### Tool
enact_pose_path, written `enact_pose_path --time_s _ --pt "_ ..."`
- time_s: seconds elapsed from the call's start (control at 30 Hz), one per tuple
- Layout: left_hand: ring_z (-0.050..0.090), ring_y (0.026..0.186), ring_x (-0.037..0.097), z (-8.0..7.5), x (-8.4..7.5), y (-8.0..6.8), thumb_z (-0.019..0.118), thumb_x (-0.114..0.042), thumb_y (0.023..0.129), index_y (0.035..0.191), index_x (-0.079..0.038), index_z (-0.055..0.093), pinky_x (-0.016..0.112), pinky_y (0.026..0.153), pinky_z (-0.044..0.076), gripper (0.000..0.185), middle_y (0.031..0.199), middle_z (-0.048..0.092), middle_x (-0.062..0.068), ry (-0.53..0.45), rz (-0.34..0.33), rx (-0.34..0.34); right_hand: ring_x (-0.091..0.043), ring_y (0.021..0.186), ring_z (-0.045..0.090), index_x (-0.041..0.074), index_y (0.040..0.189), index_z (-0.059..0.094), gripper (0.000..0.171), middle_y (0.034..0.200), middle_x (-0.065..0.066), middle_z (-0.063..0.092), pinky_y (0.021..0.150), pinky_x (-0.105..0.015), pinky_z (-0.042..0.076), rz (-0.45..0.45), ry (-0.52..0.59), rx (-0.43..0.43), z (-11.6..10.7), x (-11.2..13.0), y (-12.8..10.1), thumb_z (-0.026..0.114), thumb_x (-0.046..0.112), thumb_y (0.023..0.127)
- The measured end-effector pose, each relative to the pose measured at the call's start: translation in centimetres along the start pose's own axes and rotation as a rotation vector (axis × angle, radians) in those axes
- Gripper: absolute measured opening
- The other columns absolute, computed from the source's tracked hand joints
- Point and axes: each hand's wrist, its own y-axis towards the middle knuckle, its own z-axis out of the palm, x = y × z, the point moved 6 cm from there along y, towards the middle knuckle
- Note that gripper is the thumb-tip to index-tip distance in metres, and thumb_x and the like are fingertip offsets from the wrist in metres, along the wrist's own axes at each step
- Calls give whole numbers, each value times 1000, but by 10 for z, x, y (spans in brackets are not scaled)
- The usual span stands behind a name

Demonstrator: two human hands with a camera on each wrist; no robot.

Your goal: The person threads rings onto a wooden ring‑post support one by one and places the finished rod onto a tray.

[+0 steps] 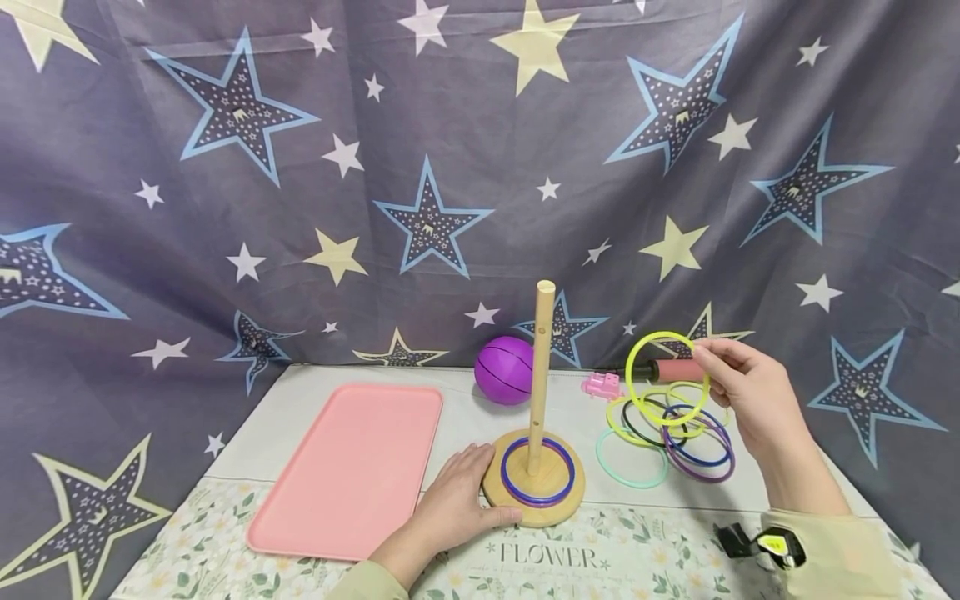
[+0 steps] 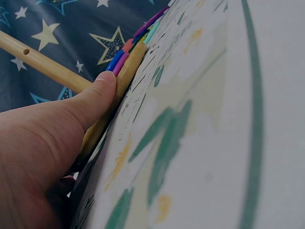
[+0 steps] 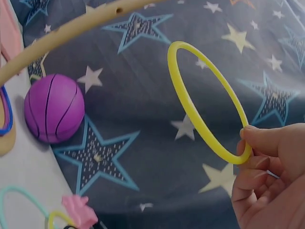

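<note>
A wooden ring-toss stand [image 1: 542,375] has an upright peg on a round base. My left hand [image 1: 461,500] grips the base's left edge, thumb along the near side and fingers at the far side. In the left wrist view, the thumb [image 2: 97,95] lies against the base's rim. Around the peg's foot, a blue ring [image 1: 504,479] rests over a reddish one. My right hand [image 1: 753,396] pinches a yellow ring [image 3: 193,112] between thumb and fingers, raised to the right of the peg. Below it lies a loose pile of colored rings [image 1: 701,479].
A pink tray [image 1: 352,475] lies left of the stand. Behind the peg is a purple ball [image 1: 502,371]. Near the back edge are a small pink toy [image 1: 602,385] and a pump-like thing with a red barrel [image 1: 678,370]. A star-patterned curtain [image 1: 420,317] hangs behind the table.
</note>
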Motion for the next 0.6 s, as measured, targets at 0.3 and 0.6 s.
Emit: enact_pose_path --time_s 0.3,0.6 --pt "37 161 42 0 0 0 86 -71 86 164 4 46 60 134 24 115 167 48 24 -6 3 2 -16 61 41 15 111 82 6 79 2 55 51 -32 32 -79 11 44 32 29 -1 77 15 106" --pt "38 160 43 0 -1 -1 85 -71 86 163 5 46 62 133 25 115 166 49 25 -5 8 4 -18 60 41 12 115 81 10 75 -1 48 52 -30 37 -116 14 75 62 49 -5 78 15 106"
